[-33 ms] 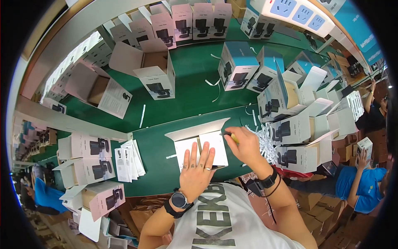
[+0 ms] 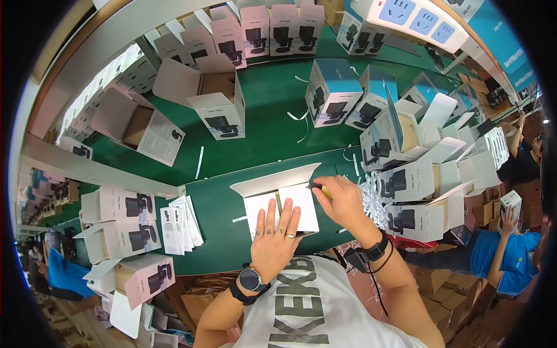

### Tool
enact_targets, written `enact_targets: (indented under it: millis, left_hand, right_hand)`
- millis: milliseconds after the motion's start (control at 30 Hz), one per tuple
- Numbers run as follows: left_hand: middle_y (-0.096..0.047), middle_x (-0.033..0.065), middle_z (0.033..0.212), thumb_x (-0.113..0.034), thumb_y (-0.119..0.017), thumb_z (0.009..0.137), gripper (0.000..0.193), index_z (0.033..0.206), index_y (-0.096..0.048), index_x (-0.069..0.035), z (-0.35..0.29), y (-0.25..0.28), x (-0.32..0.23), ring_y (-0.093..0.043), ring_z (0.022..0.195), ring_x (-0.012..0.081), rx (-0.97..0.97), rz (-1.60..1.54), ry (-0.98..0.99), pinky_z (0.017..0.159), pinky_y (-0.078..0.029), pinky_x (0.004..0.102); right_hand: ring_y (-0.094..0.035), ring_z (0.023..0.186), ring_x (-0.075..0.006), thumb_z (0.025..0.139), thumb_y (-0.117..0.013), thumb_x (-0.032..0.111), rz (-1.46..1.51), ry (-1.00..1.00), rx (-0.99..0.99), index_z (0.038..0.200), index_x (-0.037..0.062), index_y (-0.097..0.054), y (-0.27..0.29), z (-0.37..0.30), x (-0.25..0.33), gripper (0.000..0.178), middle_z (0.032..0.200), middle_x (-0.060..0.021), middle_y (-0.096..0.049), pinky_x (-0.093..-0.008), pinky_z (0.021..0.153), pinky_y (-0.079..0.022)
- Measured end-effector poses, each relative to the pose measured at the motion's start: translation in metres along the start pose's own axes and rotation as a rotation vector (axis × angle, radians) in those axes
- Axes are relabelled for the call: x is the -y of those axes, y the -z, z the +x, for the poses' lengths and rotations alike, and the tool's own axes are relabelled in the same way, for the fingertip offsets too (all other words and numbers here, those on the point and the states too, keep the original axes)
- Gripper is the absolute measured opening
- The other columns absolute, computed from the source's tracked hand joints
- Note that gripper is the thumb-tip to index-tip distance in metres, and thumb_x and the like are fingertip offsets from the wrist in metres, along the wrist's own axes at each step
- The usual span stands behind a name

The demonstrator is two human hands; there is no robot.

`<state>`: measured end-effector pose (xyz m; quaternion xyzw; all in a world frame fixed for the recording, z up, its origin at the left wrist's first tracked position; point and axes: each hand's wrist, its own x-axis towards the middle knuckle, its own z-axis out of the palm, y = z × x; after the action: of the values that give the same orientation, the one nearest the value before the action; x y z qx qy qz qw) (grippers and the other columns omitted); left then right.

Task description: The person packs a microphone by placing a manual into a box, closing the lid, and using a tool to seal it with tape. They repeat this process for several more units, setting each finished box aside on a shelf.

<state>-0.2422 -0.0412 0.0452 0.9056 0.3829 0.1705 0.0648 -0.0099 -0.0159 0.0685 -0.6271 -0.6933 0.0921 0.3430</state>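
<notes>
A white carton [image 2: 307,215] lies on the green table in front of me, its long flap [image 2: 277,180] raised at the far side. My left hand [image 2: 275,240] rests flat on the carton's top with fingers spread. At the carton's right edge my right hand [image 2: 342,200] is closed around a small yellow tool [image 2: 326,193] with a dark tip; most of it is hidden by the fingers. The tip points left and is at the carton's far right corner, but whether it touches cannot be seen.
Folded leaflets [image 2: 181,225] lie to the left. Shredded white paper [image 2: 373,200] sits at the right beside open printed cartons [image 2: 406,182]. More cartons [image 2: 219,116] stand at the back, with a power strip [image 2: 418,20] above. A person in a blue shirt [image 2: 493,255] is at the right.
My right hand and its tool have shifted very slightly left. The carton's flap has moved a hair left too. My left hand stays where it was.
</notes>
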Motion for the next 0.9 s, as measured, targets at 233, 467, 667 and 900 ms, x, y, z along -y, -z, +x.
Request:
enact_targets:
  millis: [233, 467, 667, 900]
  left_hand:
    - [-0.035, 0.0130, 0.169, -0.032, -0.081, 0.084, 0.092, 0.162, -0.037, -0.010, 0.000, 0.001, -0.001, -0.033, 0.153, 0.0462, 0.010, -0.006, 0.015, 0.124, -0.026, 0.0588]
    - [-0.035, 0.0103, 0.169, -0.032, -0.080, 0.084, 0.089, 0.161, -0.040, -0.011, 0.004, 0.004, 0.001, -0.034, 0.153, 0.0449, 0.028, -0.037, 0.005, 0.124, -0.026, 0.0586]
    - [-0.036, 0.0102, 0.169, -0.032, -0.080, 0.084, 0.089, 0.161, -0.040, -0.011, 0.001, 0.002, -0.003, -0.033, 0.153, 0.0443, 0.026, -0.034, 0.001, 0.124, -0.025, 0.0586]
    - [-0.035, 0.0105, 0.169, -0.032, -0.080, 0.084, 0.089, 0.161, -0.040, -0.011, 0.004, 0.003, -0.002, -0.033, 0.153, 0.0446, 0.027, -0.046, 0.011, 0.125, -0.024, 0.0583]
  right_hand:
    - [-0.067, 0.067, -0.0289, 0.087, -0.078, 0.013, -0.035, 0.144, -0.016, 0.098, 0.0087, -0.071, -0.005, 0.008, -0.010, 0.014, 0.074, -0.0074, -0.068, -0.0403, 0.057, -0.051]
    - [-0.068, 0.066, -0.0312, 0.085, -0.079, 0.012, 0.008, 0.219, 0.190, 0.096, 0.0065, -0.071, 0.021, 0.008, -0.011, 0.014, 0.080, -0.0102, -0.071, -0.0406, 0.057, -0.053]
    - [-0.066, 0.064, -0.0291, 0.085, -0.076, 0.012, -0.046, 0.208, 0.028, 0.094, 0.0098, -0.068, 0.009, 0.015, -0.016, 0.013, 0.073, -0.0074, -0.066, -0.0404, 0.055, -0.051]
    - [-0.068, 0.068, -0.0290, 0.079, -0.080, 0.014, 0.015, 0.251, 0.414, 0.095, 0.0076, -0.068, 0.036, -0.002, 0.002, 0.021, 0.078, -0.0089, -0.068, -0.0364, 0.058, -0.052]
